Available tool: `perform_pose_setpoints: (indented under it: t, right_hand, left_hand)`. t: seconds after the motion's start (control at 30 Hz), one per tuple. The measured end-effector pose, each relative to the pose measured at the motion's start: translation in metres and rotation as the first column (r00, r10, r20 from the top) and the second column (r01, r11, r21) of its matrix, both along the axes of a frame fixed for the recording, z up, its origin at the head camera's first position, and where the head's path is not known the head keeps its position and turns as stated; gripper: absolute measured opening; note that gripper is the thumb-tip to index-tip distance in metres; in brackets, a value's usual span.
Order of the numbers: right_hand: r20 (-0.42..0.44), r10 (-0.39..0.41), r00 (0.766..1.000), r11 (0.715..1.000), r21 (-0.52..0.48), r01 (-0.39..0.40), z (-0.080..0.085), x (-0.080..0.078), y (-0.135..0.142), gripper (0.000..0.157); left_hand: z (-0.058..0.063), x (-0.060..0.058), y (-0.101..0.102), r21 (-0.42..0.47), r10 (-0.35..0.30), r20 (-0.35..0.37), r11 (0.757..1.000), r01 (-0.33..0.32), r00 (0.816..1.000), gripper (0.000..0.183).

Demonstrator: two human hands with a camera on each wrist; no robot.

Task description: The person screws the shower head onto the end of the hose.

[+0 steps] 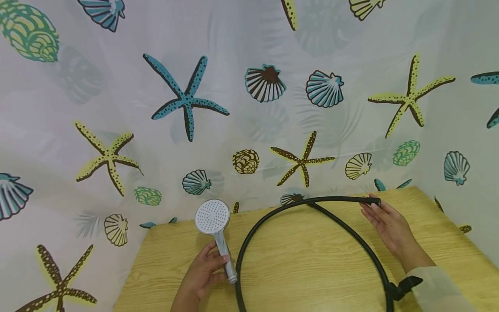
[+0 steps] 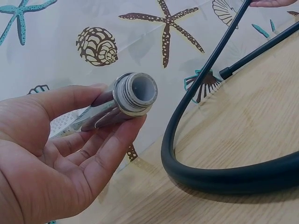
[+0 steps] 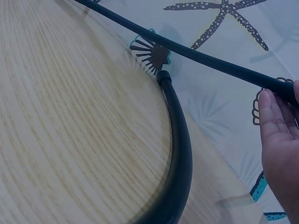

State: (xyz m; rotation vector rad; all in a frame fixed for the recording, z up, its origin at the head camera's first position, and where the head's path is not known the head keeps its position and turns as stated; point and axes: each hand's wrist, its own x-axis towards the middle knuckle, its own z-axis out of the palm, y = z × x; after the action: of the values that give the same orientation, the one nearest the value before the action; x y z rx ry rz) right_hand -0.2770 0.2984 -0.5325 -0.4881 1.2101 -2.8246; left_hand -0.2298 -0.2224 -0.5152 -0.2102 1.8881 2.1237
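My left hand (image 1: pixel 202 268) grips a shower head (image 1: pixel 212 216) by its silver handle, the round white spray face up and turned toward the head camera. In the left wrist view, the handle's open threaded end (image 2: pixel 125 95) points away from the palm, between thumb and fingers. At the right, my right hand (image 1: pixel 390 227) holds one end of a black hose (image 1: pixel 335 199) between thumb and fingers, raised above the table. From there the hose bends in a wide loop toward the table's front. Its other end (image 3: pixel 164 76) lies near the table's back edge, under the raised stretch.
A light wooden table (image 1: pixel 312 260) lies under both hands. Behind it and at its sides hangs a white curtain (image 1: pixel 241 34) printed with starfish and shells. Next to the right sleeve (image 1: pixel 436 286) is a small black piece (image 1: pixel 409 284), overlapping the hose in the head view.
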Motion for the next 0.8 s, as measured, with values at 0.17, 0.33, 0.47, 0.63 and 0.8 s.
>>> perform_pose_setpoints:
  t: [0.17, 0.33, 0.47, 0.63, 0.8]
  right_hand:
    - [-0.009, -0.002, 1.0, 1.0, -0.019, 0.001, 0.004, -0.001, -0.002, 0.043]
    - [-0.013, -0.001, 1.0, 1.0, -0.031, 0.0, 0.007, 0.0, -0.004, 0.042]
    - [-0.003, -0.021, 1.0, 1.0, 0.023, 0.021, 0.01, 0.001, -0.004, 0.04]
    - [-0.014, -0.044, 0.999, 0.996, 0.076, 0.045, 0.011, 0.001, -0.004, 0.038]
    - [-0.038, -0.044, 0.998, 0.997, 0.066, 0.046, 0.013, 0.001, -0.005, 0.037]
  left_hand:
    - [0.001, 0.0, 0.0, -0.002, -0.002, 0.001, 1.0, 0.002, 1.0, 0.07]
    - [0.003, -0.001, -0.001, -0.013, -0.019, -0.002, 1.0, 0.019, 1.0, 0.071]
    - [0.004, -0.001, -0.002, -0.015, -0.029, -0.004, 0.999, 0.029, 1.0, 0.07]
    - [0.005, -0.001, -0.002, -0.008, -0.039, -0.006, 0.999, 0.039, 0.999, 0.071]
    - [0.005, -0.001, -0.001, -0.016, -0.042, -0.01, 0.999, 0.042, 0.999, 0.072]
